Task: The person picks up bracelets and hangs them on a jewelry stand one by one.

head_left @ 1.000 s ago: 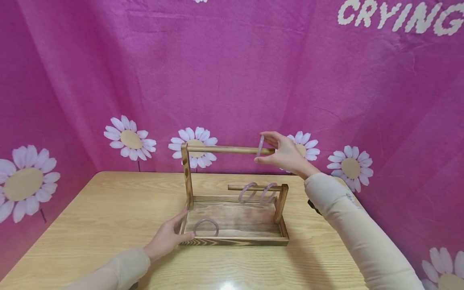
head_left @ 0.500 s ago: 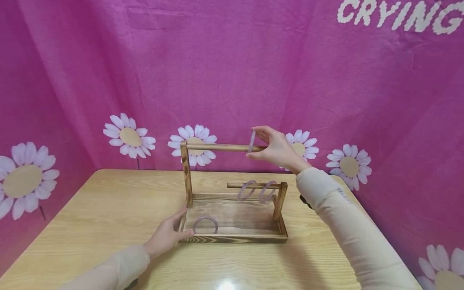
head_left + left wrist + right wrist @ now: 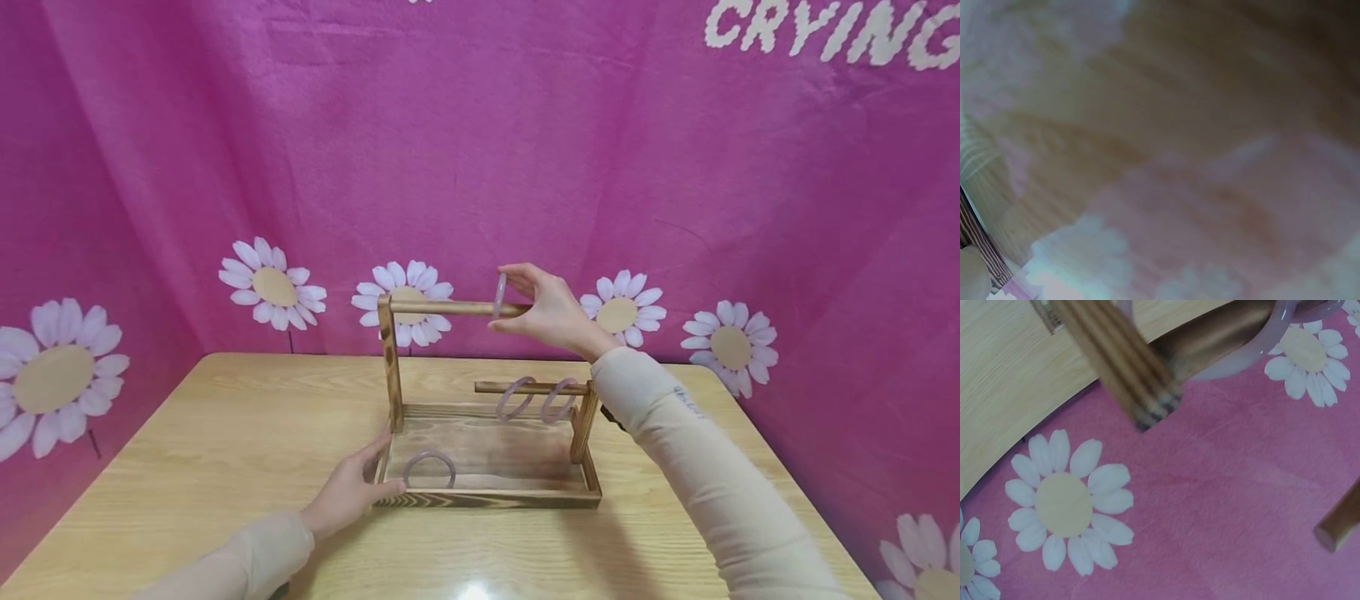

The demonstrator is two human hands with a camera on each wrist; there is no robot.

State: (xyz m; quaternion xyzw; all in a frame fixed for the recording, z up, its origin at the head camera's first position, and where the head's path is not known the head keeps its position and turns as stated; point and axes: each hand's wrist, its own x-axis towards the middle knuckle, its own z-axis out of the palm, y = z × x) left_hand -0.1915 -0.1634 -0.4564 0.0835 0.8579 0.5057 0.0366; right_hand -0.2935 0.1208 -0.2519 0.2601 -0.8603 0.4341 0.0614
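Note:
In the head view a wooden bangle stand (image 3: 487, 500) has a tray base, a tall left post with an upper rod (image 3: 450, 308), and a short right post with a lower rod. My right hand (image 3: 551, 312) pinches a pale purple bangle (image 3: 500, 293) between thumb and fingers, upright around the upper rod. Two similar bangles hang on the lower rod, a left one (image 3: 510, 408) and a right one (image 3: 551, 408). Another bangle (image 3: 430, 455) leans inside the tray's front left corner. My left hand (image 3: 345, 496) grips the tray's left end, thumb on the front rim.
The stand is on a light wooden table (image 3: 225, 450). Behind it hangs a pink cloth (image 3: 480, 167) with daisies. In the right wrist view appear the short post (image 3: 1129, 369), a hanging bangle (image 3: 1241, 365) and the upper rod's free end (image 3: 1335, 531). The left wrist view is mostly blurred.
My right hand has slid the pinched bangle leftward along the upper rod, from near its free end toward its middle. My left hand keeps its hold on the stand.

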